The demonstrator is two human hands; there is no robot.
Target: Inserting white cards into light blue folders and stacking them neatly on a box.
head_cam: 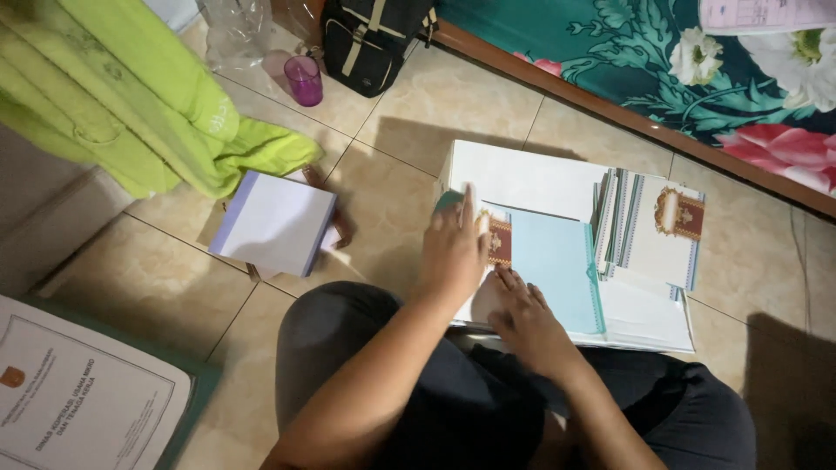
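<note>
The floor [453, 104] is laid with glossy beige tiles. A floral teal bedspread [627, 52] is edged by a wooden bed frame [610, 109]. Dim light is reflected.

Card stack [649, 228] right of open booklet [557, 261], paper block [274, 222] far left.

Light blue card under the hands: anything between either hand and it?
Nothing visible. The left hand lies flat on the folded card's left edge, the right hand rests at its lower left corner, and the light blue card lies on top of the white sheets, uncovered.
</note>
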